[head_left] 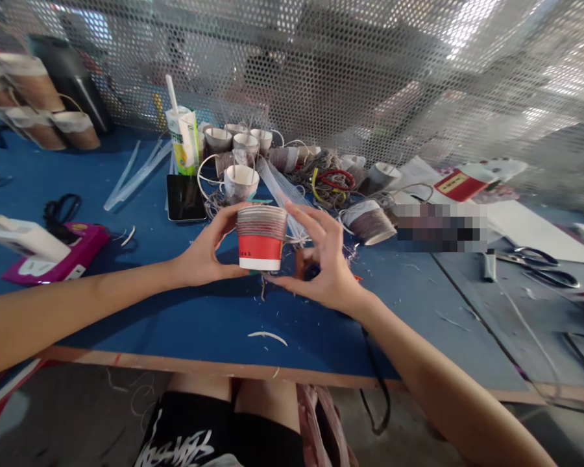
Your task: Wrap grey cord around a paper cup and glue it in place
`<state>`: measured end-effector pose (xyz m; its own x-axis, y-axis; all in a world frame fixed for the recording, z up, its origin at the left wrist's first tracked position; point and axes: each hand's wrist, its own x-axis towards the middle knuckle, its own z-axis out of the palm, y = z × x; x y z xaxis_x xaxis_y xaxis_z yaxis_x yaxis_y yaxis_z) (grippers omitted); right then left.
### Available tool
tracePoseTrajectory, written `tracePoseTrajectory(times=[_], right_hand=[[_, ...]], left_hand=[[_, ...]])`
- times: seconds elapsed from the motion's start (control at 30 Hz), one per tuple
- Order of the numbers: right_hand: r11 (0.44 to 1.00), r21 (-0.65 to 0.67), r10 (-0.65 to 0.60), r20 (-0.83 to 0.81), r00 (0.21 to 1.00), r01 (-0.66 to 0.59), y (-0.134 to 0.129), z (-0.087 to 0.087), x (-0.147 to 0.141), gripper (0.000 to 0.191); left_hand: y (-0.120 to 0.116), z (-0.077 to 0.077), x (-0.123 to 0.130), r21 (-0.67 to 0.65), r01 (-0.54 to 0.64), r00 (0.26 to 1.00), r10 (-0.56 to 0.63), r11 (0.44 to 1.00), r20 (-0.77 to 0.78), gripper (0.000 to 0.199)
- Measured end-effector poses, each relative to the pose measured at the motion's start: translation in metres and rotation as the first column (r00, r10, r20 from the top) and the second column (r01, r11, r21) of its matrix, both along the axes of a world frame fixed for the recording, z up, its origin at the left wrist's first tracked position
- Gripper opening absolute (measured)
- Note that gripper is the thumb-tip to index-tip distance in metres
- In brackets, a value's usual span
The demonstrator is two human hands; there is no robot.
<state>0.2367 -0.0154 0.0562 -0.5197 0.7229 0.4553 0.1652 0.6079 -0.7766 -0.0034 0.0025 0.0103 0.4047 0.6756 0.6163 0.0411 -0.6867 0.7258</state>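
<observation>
Between my two hands, above the blue table, is a red and white paper cup (260,250) with grey cord (261,220) wound round its upper part. My left hand (207,250) grips it from the left, fingers at the top edge and thumb low. From the other side my right hand (328,263) holds it, fingertips at the upper right edge and thumb under the bottom. Just behind stands a white cup (242,183) with a pale loop handle. Part of a dark object behind my right fingers is hidden.
Cord-wrapped cups (219,139), tangled cord (328,172), a drink carton with straw (183,139) and a phone (185,198) lie behind. A purple power strip (61,253) is left, scissors (540,259) right. A perforated metal screen (292,71) borders the back.
</observation>
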Motion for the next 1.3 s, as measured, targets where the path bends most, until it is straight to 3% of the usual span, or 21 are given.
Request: tracePoseTrajectory(times=[0.1,0.23,0.4,0.6,0.73,0.8,0.9,1.0,1.03,1.1,1.2,1.3], right_hand=[[0.999,0.039,-0.028,0.029,0.999,0.026,0.001,-0.007,-0.001,0.079],[0.987,0.153,-0.064,0.068,0.996,0.053,0.001,-0.009,-0.002,0.072],[0.978,0.189,-0.118,0.175,0.977,0.084,-0.006,-0.008,-0.005,0.071],[0.928,0.223,-0.342,0.199,0.919,0.297,-0.010,-0.007,-0.010,0.067],[0.895,0.276,-0.414,0.220,0.883,0.351,-0.011,-0.002,-0.011,0.032],[0.830,0.379,-0.497,0.169,0.851,0.409,-0.011,0.003,-0.009,0.020],[0.658,0.510,-0.694,0.126,0.709,0.553,-0.014,0.018,-0.003,0.033],[0.548,0.512,-0.835,0.377,0.400,0.662,-0.025,0.032,0.007,0.058],[0.545,0.502,-0.815,0.505,0.284,0.672,-0.031,0.035,0.011,0.063],[0.600,0.464,-0.688,0.715,0.124,0.652,-0.041,0.034,0.021,0.066],[0.699,0.435,-0.552,0.833,0.042,0.567,-0.051,0.025,0.033,0.054],[0.683,0.452,-0.547,0.837,-0.008,0.575,-0.053,0.015,0.037,0.037]], left_hand=[[0.002,-0.001,0.000,0.007,0.017,0.999,-0.017,1.000,-0.035,0.092],[0.001,-0.004,0.000,0.082,-0.115,0.986,0.124,0.990,-0.115,0.104],[-0.005,0.001,0.002,0.183,-0.261,0.939,0.293,0.948,-0.177,0.080],[-0.001,-0.002,0.003,0.123,-0.477,0.873,0.485,0.871,-0.055,0.075],[0.005,-0.007,0.001,0.120,-0.554,0.831,0.556,0.824,0.025,0.076],[0.006,-0.009,0.000,0.128,-0.568,0.822,0.568,0.813,0.040,0.078],[0.007,-0.010,0.000,0.126,-0.579,0.814,0.581,0.806,0.023,0.081],[0.008,-0.011,0.000,0.102,-0.603,0.795,0.606,0.791,0.003,0.083],[0.008,-0.011,0.000,0.096,-0.608,0.792,0.610,0.788,0.002,0.084],[0.008,-0.011,0.001,0.086,-0.612,0.789,0.614,0.786,0.004,0.084],[0.007,-0.010,0.003,0.078,-0.622,0.782,0.624,0.779,-0.001,0.083],[0.006,-0.009,0.004,0.081,-0.628,0.777,0.630,0.774,-0.003,0.081]])
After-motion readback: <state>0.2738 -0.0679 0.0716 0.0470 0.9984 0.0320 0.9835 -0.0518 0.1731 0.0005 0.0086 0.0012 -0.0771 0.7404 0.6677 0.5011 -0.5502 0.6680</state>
